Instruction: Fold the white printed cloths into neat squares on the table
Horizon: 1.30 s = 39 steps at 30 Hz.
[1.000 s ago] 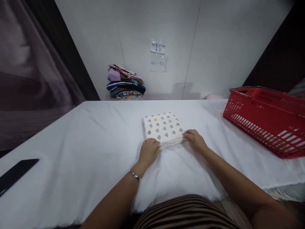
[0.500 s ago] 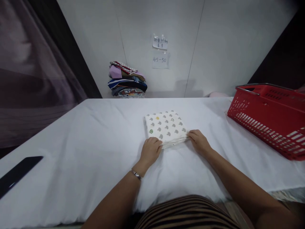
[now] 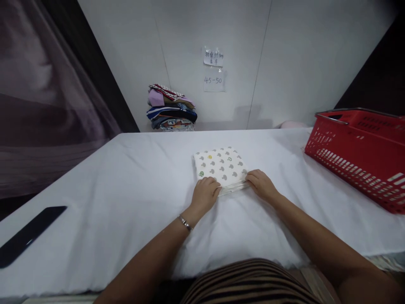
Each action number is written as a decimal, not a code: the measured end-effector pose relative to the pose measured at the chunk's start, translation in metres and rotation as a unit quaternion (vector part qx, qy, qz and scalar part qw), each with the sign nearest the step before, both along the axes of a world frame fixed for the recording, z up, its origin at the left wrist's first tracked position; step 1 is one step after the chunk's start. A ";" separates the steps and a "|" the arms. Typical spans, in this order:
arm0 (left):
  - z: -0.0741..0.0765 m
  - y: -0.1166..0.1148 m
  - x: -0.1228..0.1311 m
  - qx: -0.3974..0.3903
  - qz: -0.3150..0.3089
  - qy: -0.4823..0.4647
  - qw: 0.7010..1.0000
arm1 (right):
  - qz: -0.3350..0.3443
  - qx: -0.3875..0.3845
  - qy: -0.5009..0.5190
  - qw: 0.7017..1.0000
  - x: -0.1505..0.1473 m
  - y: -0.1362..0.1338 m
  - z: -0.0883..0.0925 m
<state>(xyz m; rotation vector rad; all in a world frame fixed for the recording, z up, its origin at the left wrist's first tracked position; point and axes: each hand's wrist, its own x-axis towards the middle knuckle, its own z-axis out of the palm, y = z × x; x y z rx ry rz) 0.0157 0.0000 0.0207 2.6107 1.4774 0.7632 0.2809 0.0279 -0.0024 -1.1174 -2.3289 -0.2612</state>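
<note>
A folded white cloth (image 3: 220, 165) with grey mushroom-like prints and a few yellow and green marks lies flat on the white-covered table (image 3: 142, 181). Several layers show along its near edge. My left hand (image 3: 206, 192) grips the near left corner, fingers on top and thumb at the edge. At the near right corner my right hand (image 3: 261, 184) pinches the layers between fingers and thumb. The thumbs and the underside of the cloth are partly hidden. A silver bracelet (image 3: 185, 222) circles my left wrist.
To the right stands a red plastic basket (image 3: 357, 147) with a metal handle. A black flat object (image 3: 31, 234) lies at the left. Against the wall is a stack of folded fabrics (image 3: 172, 109), left of two paper signs (image 3: 214, 80). A curtain (image 3: 47, 93) hangs at far left.
My left hand has shifted slightly right and inward along the cloth's near edge; my right hand has edged slightly left. The cloth stays in place, and the camera view has shifted a little.
</note>
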 end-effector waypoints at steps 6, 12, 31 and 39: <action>0.003 0.015 0.034 -0.017 -0.032 0.032 0.999 | 0.019 -0.012 -0.012 1.000 -0.004 0.000 0.002; -0.001 0.021 0.047 -0.059 -0.008 0.056 0.997 | 0.022 -0.021 -0.008 1.000 -0.005 0.004 -0.002; 0.002 0.027 0.060 -0.069 0.019 0.101 0.992 | 0.023 -0.073 0.073 0.994 -0.009 -0.002 -0.001; 0.004 0.029 0.062 -0.099 0.025 0.099 0.990 | 0.025 -0.090 0.054 0.994 -0.014 -0.001 -0.002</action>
